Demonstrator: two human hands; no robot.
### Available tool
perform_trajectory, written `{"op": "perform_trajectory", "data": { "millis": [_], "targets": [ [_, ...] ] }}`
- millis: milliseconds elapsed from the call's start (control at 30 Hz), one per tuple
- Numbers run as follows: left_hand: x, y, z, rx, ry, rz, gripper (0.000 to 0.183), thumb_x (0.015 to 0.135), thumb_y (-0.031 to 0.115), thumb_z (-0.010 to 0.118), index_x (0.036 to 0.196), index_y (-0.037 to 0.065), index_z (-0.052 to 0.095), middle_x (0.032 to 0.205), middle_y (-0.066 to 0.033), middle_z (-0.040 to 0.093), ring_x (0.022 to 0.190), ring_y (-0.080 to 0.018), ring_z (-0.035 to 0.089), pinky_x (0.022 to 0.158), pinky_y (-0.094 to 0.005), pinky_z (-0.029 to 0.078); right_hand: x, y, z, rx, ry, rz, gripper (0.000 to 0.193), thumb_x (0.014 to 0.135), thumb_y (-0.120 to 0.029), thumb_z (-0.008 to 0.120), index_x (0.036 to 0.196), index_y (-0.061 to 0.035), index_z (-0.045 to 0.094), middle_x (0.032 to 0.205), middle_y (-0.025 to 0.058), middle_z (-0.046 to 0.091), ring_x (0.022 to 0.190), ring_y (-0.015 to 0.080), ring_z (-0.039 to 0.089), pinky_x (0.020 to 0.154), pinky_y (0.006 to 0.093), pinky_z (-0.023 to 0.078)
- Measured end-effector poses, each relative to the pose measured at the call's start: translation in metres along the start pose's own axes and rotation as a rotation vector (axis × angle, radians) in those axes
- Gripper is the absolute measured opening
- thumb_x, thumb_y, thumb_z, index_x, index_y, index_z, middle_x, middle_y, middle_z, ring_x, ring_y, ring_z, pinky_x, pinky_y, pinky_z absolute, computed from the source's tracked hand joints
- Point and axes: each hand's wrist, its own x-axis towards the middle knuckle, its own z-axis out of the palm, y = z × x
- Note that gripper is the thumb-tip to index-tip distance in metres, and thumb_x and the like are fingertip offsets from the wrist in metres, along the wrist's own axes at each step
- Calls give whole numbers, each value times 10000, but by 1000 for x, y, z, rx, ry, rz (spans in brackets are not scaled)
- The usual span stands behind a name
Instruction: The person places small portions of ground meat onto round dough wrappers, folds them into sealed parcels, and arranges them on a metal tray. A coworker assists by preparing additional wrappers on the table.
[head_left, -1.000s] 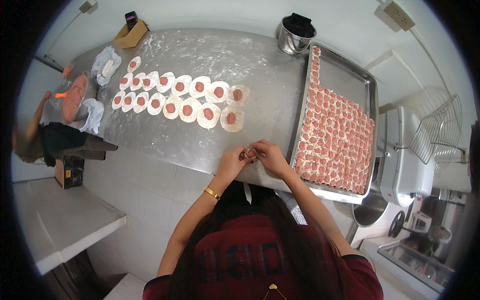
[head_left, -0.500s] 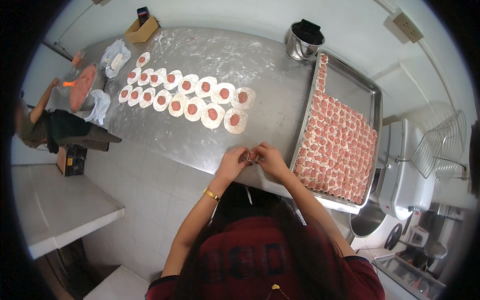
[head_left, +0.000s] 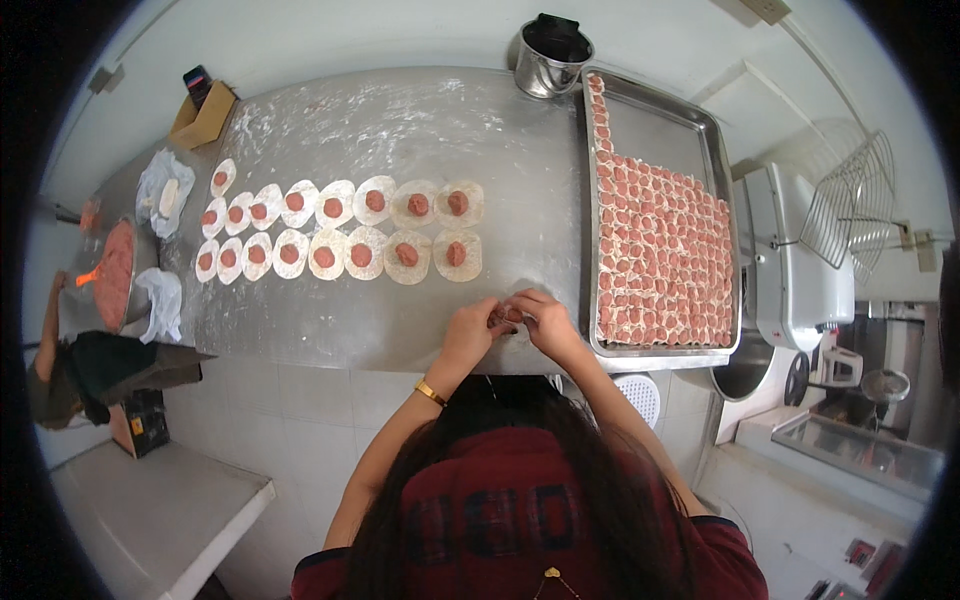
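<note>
A small open-topped meat dumpling (head_left: pixel 513 315) is pinched between my two hands at the front edge of the steel table (head_left: pixel 520 150). My left hand (head_left: pixel 472 333) closes on it from one side, with the fingers bent. On the other side, the fingers of my right hand (head_left: pixel 547 322) curl over its rim. Just beyond my hands lie two rows of flat, pale wrappers, each with a ball of pink minced meat, such as the nearest wrapper (head_left: pixel 472 270). Right of my hands, a metal tray (head_left: pixel 660 110) holds closely packed open-topped dumplings (head_left: pixel 665 260).
A metal pail (head_left: pixel 548 75) stands behind the tray's left corner. At the far left are a mound of minced meat (head_left: pixel 115 275), white cloths or bags (head_left: pixel 160 305) and a cardboard box (head_left: pixel 200 118). Another person's arm (head_left: pixel 48 330) shows there. White equipment (head_left: pixel 795 260) stands right.
The whole view has turned, so the table and tray now appear straighter and shifted left. My hands stay together round the dumpling, with fingers slightly rearranged.
</note>
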Motion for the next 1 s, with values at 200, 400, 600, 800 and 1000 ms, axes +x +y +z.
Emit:
{"op": "perform_trajectory", "data": {
  "millis": [200, 400, 600, 800, 1000],
  "targets": [
    [7, 0, -9, -4, -50, 87, 257, 713, 131, 747, 869, 24, 574, 770, -150, 634, 714, -292, 642, 631, -362, 496, -10, -8, 8, -49, 113, 88, 324, 687, 70, 576, 993, -22, 628, 917, 158, 593, 850, 354, 594, 731, 397, 495],
    [12, -5, -9, -4, -81, 129, 256, 714, 119, 744, 873, 21, 568, 769, -154, 630, 725, -300, 645, 627, -362, 499, -13, -17, 11, 28, 247, 188, 325, 665, 95, 569, 961, -18, 641, 892, 152, 592, 829, 357, 594, 715, 398, 493],
    [14, 2, -10, -8, -111, 116, 269, 701, 73, 736, 907, 18, 571, 851, -157, 638, 754, -302, 642, 631, -354, 506, -15, -8, 16, 36, 209, 160, 342, 660, 91, 571, 979, -13, 637, 906, 157, 585, 857, 363, 588, 717, 410, 486],
    [9, 20, -12, 82, -2, 116, 271, 723, 66, 717, 957, 22, 587, 867, -154, 641, 758, -294, 641, 655, -359, 506, -10, -1, 13, 68, 175, 156, 329, 661, 87, 572, 969, -15, 628, 904, 152, 576, 867, 360, 579, 727, 404, 480],
    [-2, 10, 5, -37, 42, -73, 279, 730, 54, 714, 977, 16, 591, 891, -159, 646, 838, -269, 647, 715, -341, 504, -3, 6, -1, 91, 22, 3, 408, 665, 56, 600, 1063, -36, 592, 934, 154, 559, 868, 353, 568, 757, 394, 480]
  ]
}}
